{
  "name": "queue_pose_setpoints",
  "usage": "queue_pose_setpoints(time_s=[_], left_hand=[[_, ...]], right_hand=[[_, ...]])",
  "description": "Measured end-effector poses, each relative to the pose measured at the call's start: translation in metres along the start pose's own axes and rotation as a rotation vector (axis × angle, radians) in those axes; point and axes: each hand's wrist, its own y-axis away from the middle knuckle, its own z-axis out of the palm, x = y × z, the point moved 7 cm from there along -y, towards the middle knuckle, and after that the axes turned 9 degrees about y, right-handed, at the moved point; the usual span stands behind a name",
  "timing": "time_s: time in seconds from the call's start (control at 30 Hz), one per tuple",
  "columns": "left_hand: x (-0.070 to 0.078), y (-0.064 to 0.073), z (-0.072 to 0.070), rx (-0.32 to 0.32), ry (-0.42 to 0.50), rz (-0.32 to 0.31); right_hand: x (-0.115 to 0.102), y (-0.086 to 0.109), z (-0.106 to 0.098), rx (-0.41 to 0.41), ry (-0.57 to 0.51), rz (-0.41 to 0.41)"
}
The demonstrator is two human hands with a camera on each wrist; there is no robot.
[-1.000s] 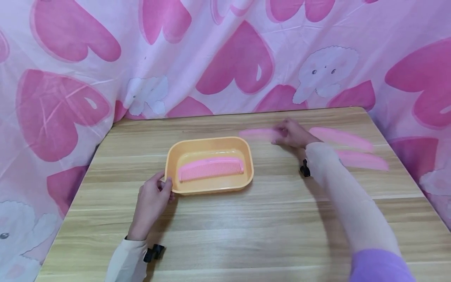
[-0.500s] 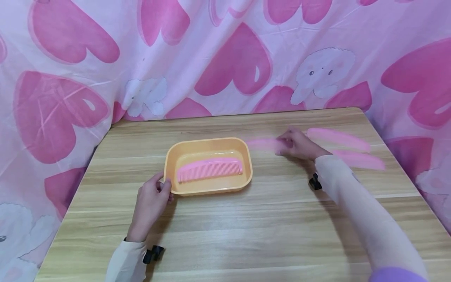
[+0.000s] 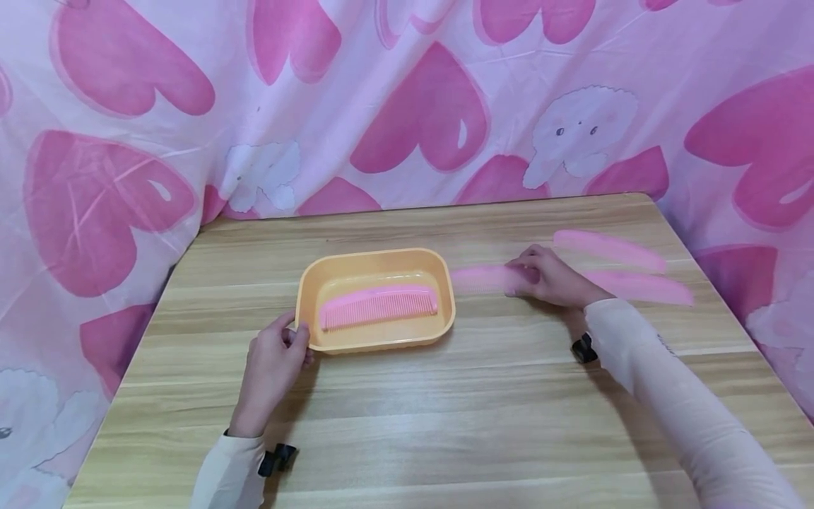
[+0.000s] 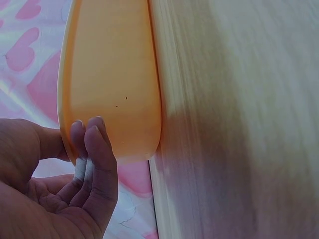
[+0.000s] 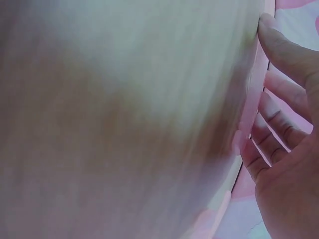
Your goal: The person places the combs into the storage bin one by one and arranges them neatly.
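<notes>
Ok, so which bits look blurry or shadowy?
Head view: the held comb looks fuzzier than the comb in the tray, and shadows fall on the table. Left wrist view: the tray's side is fairly sharp, but the table gets blurry. Right wrist view: the table is smeary, with brownish shadow.

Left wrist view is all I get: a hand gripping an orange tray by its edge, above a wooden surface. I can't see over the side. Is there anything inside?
Observer: Yes, a pink comb lies in the tray.
Visitor: Nice! And the right hand, which I can't see at all?
Observer: It holds a second comb by one end, to the right of the tray.
Visitor: Are there any more combs?
Observer: Two: a farther comb and a nearer comb, both on the right side of the table.
</notes>
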Motion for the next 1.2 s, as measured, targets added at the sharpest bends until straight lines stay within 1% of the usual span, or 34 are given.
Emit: queue_pose_setpoints(time_s=[0.23,0.4,0.5,0.67,0.9,1.2], left_hand=[[0.0003,0.0001,-0.0005,-0.002,-0.003,0.01],[-0.0005,-0.0007,0.0001,-0.002,-0.01,0.009],[-0.0004,-0.0001,-0.0003,-0.004,-0.013,0.0],[0.0,0.0006,-0.0005,-0.006,-0.01,-0.001],[0.0006,0.0005,-0.0001,-0.007,-0.009,-0.008],[0.0009,0.0,0.0006,-0.005,-0.01,-0.011]], right_hand=[[-0.0005,-0.002,0.0005,-0.01,0.025,-0.029],[-0.0008,-0.0039,0.0023,-0.02,-0.006,-0.051],[0.0006,-0.0046,0.0036,-0.04,-0.029,-0.028],[0.0023,-0.0039,0.0033,-0.063,-0.037,0.009],[0.0035,-0.0035,0.0022,-0.047,-0.049,0.019],[0.006,-0.0036,0.0027,-0.045,-0.033,0.036]])
